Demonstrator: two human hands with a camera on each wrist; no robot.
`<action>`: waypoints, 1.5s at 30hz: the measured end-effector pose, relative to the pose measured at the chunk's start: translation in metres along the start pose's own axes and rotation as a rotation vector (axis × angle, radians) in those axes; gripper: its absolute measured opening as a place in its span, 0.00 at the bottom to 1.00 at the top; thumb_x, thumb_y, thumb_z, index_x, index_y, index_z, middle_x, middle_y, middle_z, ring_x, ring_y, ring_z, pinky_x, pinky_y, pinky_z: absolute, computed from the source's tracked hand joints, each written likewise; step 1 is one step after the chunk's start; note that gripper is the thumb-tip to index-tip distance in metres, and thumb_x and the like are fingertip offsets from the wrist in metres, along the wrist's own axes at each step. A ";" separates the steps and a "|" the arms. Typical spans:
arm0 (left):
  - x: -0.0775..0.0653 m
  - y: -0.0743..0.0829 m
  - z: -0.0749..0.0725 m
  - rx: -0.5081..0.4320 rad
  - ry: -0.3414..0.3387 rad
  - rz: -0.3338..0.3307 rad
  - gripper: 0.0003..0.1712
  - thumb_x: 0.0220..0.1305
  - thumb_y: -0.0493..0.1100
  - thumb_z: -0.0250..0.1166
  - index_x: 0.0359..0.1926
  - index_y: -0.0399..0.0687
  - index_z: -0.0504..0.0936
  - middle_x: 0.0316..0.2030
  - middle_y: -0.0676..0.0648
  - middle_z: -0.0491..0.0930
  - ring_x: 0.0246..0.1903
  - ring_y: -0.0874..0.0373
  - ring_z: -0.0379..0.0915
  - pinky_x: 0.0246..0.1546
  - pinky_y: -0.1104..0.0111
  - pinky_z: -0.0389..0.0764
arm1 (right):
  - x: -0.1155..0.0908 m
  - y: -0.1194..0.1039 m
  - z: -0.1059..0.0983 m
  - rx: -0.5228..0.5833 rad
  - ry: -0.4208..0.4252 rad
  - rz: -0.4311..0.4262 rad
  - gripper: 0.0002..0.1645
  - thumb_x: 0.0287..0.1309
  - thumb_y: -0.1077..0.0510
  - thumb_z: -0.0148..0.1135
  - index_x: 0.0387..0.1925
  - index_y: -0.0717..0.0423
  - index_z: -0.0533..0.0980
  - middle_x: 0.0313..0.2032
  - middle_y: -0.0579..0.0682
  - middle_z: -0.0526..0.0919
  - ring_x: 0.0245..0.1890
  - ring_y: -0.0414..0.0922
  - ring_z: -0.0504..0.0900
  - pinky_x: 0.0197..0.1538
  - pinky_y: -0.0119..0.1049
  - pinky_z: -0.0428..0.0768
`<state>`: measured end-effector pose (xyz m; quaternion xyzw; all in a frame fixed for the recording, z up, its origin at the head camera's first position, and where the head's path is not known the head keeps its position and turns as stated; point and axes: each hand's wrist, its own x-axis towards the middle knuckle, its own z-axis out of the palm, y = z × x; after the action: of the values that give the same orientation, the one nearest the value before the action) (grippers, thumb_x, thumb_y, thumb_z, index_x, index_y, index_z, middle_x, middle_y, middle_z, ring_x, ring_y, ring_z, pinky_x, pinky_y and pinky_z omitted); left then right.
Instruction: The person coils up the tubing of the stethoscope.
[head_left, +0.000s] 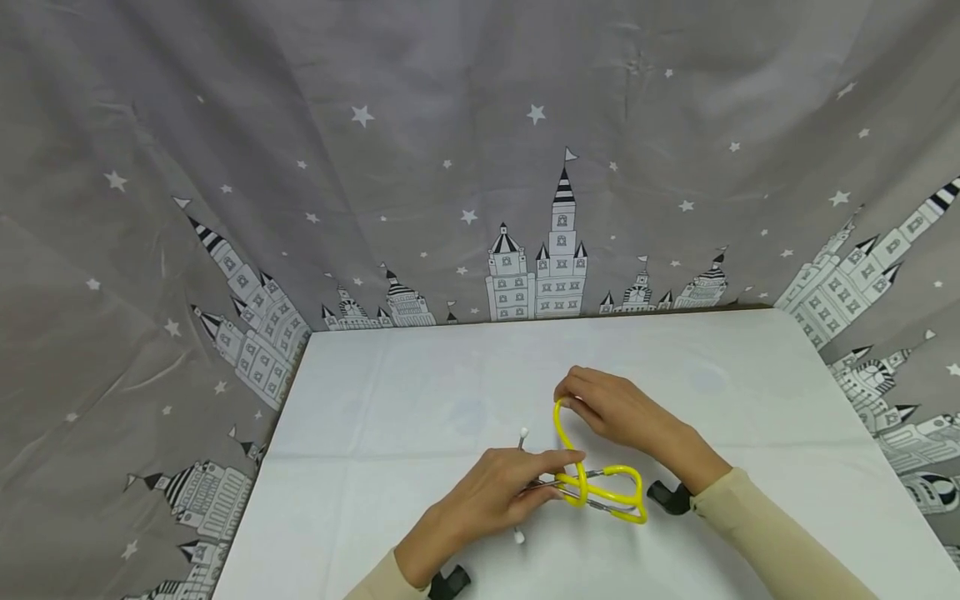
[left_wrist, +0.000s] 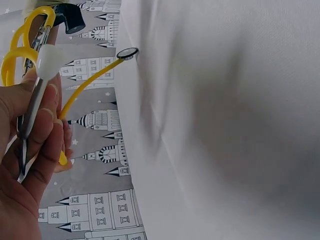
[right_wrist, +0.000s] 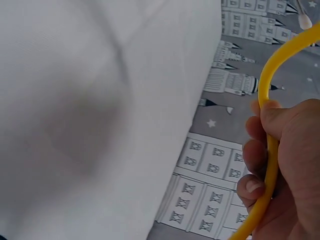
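A stethoscope with yellow tubing [head_left: 630, 498] and metal ear tubes is held between both hands, above the white table. My left hand [head_left: 495, 492] grips the gathered loops and ear tubes, white eartips [head_left: 519, 537] sticking out on either side of it. In the left wrist view, one eartip [left_wrist: 49, 62] stands close to the fingers, and the round chest piece [left_wrist: 127, 53] hangs at the end of the tube. Further back and to the right, my right hand [head_left: 615, 408] pinches a length of the tubing [right_wrist: 271, 170], which curves down to the left hand.
The white tabletop [head_left: 360, 500] spreads beneath both hands. Grey fabric [head_left: 420, 108] printed with castles and stars hangs behind and along both sides. A black device [head_left: 669, 497] sits by the right wrist, and another [head_left: 448, 582] by the left wrist.
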<state>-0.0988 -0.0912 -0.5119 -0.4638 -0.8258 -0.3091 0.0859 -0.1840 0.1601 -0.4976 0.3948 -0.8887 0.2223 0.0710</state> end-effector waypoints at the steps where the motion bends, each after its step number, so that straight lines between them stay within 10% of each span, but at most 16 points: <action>1: 0.000 0.000 0.000 -0.001 -0.001 0.007 0.31 0.69 0.49 0.73 0.71 0.58 0.78 0.47 0.60 0.93 0.26 0.74 0.68 0.32 0.89 0.64 | -0.001 0.001 0.002 0.003 0.000 -0.005 0.07 0.73 0.60 0.69 0.47 0.45 0.82 0.43 0.38 0.84 0.40 0.34 0.79 0.46 0.32 0.85; 10: -0.003 -0.001 0.001 -0.063 -0.031 -0.067 0.21 0.65 0.44 0.77 0.58 0.57 0.86 0.49 0.60 0.92 0.36 0.73 0.84 0.39 0.86 0.74 | -0.007 0.007 0.008 0.064 -0.069 0.021 0.05 0.74 0.56 0.68 0.48 0.46 0.86 0.45 0.38 0.86 0.46 0.37 0.85 0.52 0.37 0.88; 18: -0.010 -0.008 0.002 -0.078 -0.051 -0.105 0.22 0.66 0.44 0.77 0.60 0.59 0.85 0.48 0.60 0.92 0.33 0.76 0.76 0.38 0.88 0.73 | -0.016 0.028 0.004 0.130 -0.016 -0.001 0.12 0.69 0.60 0.73 0.51 0.45 0.89 0.43 0.38 0.86 0.42 0.34 0.83 0.47 0.32 0.85; 34: -0.014 -0.010 0.000 -0.174 -0.091 -0.187 0.22 0.70 0.47 0.74 0.63 0.58 0.84 0.52 0.59 0.91 0.42 0.74 0.84 0.39 0.85 0.78 | -0.028 0.064 -0.019 0.141 -0.018 0.252 0.12 0.69 0.55 0.74 0.51 0.41 0.91 0.43 0.37 0.89 0.43 0.38 0.84 0.46 0.36 0.85; 45: -0.018 -0.015 0.002 -0.189 -0.003 -0.142 0.17 0.70 0.46 0.74 0.58 0.55 0.84 0.49 0.59 0.91 0.39 0.72 0.83 0.39 0.83 0.82 | -0.043 0.083 -0.019 0.116 0.018 0.313 0.12 0.66 0.59 0.75 0.49 0.45 0.91 0.41 0.39 0.90 0.41 0.40 0.84 0.44 0.36 0.84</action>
<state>-0.1008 -0.1081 -0.5276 -0.4107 -0.8238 -0.3903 0.0186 -0.2162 0.2467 -0.5218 0.2531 -0.9243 0.2851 0.0205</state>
